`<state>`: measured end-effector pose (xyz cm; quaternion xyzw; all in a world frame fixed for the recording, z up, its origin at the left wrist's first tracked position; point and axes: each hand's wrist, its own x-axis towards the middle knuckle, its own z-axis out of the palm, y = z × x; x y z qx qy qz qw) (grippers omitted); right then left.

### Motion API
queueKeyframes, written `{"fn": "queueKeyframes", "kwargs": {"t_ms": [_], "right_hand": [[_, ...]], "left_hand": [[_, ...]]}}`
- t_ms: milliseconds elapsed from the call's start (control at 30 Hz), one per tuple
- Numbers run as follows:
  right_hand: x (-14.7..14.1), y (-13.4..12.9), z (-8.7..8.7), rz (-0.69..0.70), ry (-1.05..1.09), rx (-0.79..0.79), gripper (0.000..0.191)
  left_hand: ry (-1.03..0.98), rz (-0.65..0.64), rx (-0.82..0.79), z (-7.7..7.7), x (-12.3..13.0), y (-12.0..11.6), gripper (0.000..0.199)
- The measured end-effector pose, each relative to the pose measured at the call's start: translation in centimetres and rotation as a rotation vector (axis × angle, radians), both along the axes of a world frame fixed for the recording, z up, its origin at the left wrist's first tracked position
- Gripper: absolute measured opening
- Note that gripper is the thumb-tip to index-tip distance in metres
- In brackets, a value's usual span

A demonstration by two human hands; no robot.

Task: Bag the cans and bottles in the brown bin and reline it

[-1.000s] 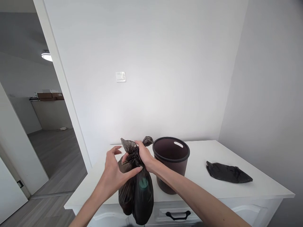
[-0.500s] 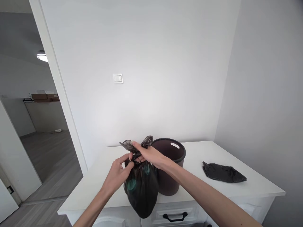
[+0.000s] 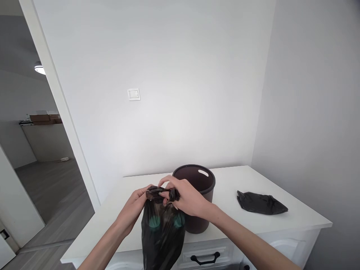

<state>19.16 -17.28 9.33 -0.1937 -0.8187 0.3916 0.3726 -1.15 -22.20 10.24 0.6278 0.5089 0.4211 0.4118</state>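
Note:
A black plastic bag (image 3: 163,240) with green shapes showing through it hangs in front of the cabinet's edge. My left hand (image 3: 137,204) grips the left side of its gathered top. On the right side of the top, my right hand (image 3: 184,195) has its fingers closed round the twisted plastic. Just behind the bag a dark brown bin (image 3: 198,224) stands upright on the white cabinet top, partly hidden by my right hand and the bag. To the right, a folded black bag (image 3: 261,203) lies flat.
The white cabinet top (image 3: 225,225) ends at a front edge above a drawer with a black handle (image 3: 205,258). A wall with a light switch (image 3: 134,94) rises behind. At the left is a doorway with boxes (image 3: 43,118) beyond.
The bag hangs lower, and its top is now held wider and bunched between my hands instead of pinched into a narrow neck with loose ends up. The view has shifted slightly right.

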Motion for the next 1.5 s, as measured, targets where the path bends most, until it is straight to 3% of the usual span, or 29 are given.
{"fn": "queueKeyframes", "kwargs": {"t_ms": [233, 333, 467, 767, 900, 1033, 1167, 1333, 1500], "right_hand": [[-2.2, 0.8, -3.2, -0.411, -0.006, 0.172, 0.032], [-3.4, 1.1, -3.2, -0.545, 0.006, 0.165, 0.031], [-5.0, 1.0, -2.7, -0.707, -0.021, 0.260, 0.037], [-8.1, 1.0, -1.8, -0.659, -0.379, 0.421, 0.042], [-6.9, 1.2, -1.3, -0.477, -0.488, 0.504, 0.063], [-5.0, 0.8, -1.5, -0.325, -0.504, 0.631, 0.083], [-3.5, 0.0, -4.1, -0.374, -0.499, 0.737, 0.095], [-1.1, -2.5, -8.3, -0.385, -0.380, 0.682, 0.094], [1.2, -4.8, -11.4, -0.393, -0.302, 0.644, 0.094]], "left_hand": [[0.261, 0.057, 0.212, -0.3, 0.5, -0.9, 0.027], [0.342, 0.073, 0.277, -1.1, 0.7, -1.1, 0.038], [0.219, 0.216, 0.204, -1.4, 0.5, -0.6, 0.052], [-0.364, 0.219, 0.094, -1.0, 0.1, 2.2, 0.053], [-0.506, 0.264, 0.083, -1.7, 0.0, 2.8, 0.052], [-0.565, 0.285, -0.029, -2.6, -0.9, 3.4, 0.055], [-0.584, 0.323, -0.023, -3.8, -2.3, 3.8, 0.052], [-0.648, 0.380, -0.086, -5.8, -4.4, 3.7, 0.052], [-0.871, 0.418, -0.170, -7.6, -5.3, 4.5, 0.032]]}}
